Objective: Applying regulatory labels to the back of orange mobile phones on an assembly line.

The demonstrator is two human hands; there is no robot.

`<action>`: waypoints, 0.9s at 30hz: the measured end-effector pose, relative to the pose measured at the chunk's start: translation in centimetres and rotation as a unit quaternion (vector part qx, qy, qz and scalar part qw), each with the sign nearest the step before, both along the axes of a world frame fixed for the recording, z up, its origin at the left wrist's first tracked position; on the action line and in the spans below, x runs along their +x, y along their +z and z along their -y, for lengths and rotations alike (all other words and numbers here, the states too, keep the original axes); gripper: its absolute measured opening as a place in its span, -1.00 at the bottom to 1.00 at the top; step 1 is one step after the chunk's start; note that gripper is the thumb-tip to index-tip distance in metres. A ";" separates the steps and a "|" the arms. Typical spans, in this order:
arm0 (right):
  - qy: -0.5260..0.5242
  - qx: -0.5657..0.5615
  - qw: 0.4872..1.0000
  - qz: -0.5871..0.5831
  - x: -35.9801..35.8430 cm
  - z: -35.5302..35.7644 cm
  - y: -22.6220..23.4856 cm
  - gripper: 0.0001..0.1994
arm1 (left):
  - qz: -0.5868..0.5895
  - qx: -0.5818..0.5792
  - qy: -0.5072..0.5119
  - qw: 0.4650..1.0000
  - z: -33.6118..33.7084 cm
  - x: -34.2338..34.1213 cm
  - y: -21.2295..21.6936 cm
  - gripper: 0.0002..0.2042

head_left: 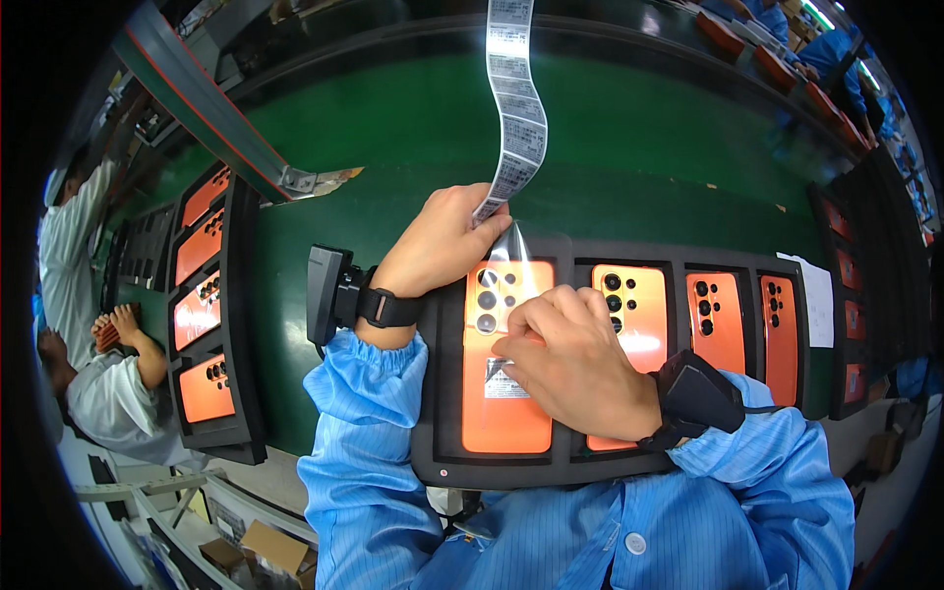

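Note:
My left hand (442, 241) pinches the lower end of a long strip of printed labels (521, 128), which rises away toward the far side. Below those fingers a piece of clear film (519, 251) shines over the top of an orange phone (506, 428). This phone lies back up in a black foam tray (447, 470), its round camera lenses showing. A silvery-white label (500, 385) is on its back. Above that label my right hand (580, 359) is closed, thumb and fingers pressed together; whatever they grip is hidden.
Three more orange phones (716, 329) fill the tray to the right. White paper (816, 300) lies at its right end. Another phone tray (218, 433) stands left, below a slanted metal arm (211, 108); a co-worker in a pale smock (113, 393) sits beyond. A dark tray (851, 315) stands far right.

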State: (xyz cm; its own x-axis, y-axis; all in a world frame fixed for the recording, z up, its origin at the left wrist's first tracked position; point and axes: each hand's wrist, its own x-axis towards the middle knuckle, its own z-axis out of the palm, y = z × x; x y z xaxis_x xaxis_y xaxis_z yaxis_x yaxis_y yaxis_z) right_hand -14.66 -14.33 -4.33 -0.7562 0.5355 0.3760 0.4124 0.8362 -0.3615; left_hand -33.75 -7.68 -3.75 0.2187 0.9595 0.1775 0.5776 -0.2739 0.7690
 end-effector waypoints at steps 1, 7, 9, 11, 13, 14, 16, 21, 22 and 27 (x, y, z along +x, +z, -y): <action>-0.007 -0.013 1.000 0.002 0.0 -0.1 0.0 -0.87 | 0.000 0.005 -0.001 1.000 0.0 0.0 0.0 -0.87; -0.022 -0.064 0.997 -0.020 -0.5 -0.1 -0.1 -0.88 | -0.006 -0.017 0.002 1.000 -0.2 0.0 0.2 -0.83; -0.018 -0.052 0.998 -0.017 -0.5 -0.1 -0.3 -0.88 | -0.003 -0.015 0.004 1.000 -0.2 0.0 0.1 -0.83; -0.015 -0.040 0.999 -0.014 -0.5 -0.1 -0.6 -0.87 | -0.001 -0.013 0.005 1.000 -0.1 0.0 0.1 -0.83; 0.003 -0.029 1.000 -0.011 -0.4 -0.2 -0.8 -0.83 | -0.001 -0.006 0.006 1.000 0.0 0.0 0.2 -0.83; 0.004 -0.028 1.000 -0.011 -0.4 -0.2 -0.6 -0.83 | -0.001 -0.006 0.006 1.000 0.0 -0.1 0.1 -0.83; 0.002 -0.036 0.999 -0.018 -0.3 -0.2 0.0 -0.74 | 0.006 -0.016 0.004 1.000 0.0 -0.1 -0.2 -0.87; -0.017 0.072 0.997 -0.030 -1.6 -1.0 0.4 -0.72 | 0.007 -0.021 0.004 1.000 -0.4 0.1 -0.2 -0.83; -0.028 0.117 0.992 -0.022 -1.8 -1.3 0.3 -0.78 | 0.014 -0.016 0.004 1.000 -0.4 -0.1 -0.4 -0.83; -0.015 0.178 0.983 -0.037 -1.2 -0.9 0.3 -0.87 | 0.012 -0.010 -0.005 1.000 0.0 -0.3 -0.5 -0.87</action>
State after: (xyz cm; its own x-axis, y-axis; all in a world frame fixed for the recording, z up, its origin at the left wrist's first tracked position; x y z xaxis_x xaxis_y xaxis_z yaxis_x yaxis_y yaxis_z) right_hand -15.87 -13.39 -4.03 -0.7054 0.3818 0.5972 0.4231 0.9028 -0.0773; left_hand -34.10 -7.71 -4.22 0.2245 0.9608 0.1630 0.5566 -0.2637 0.7878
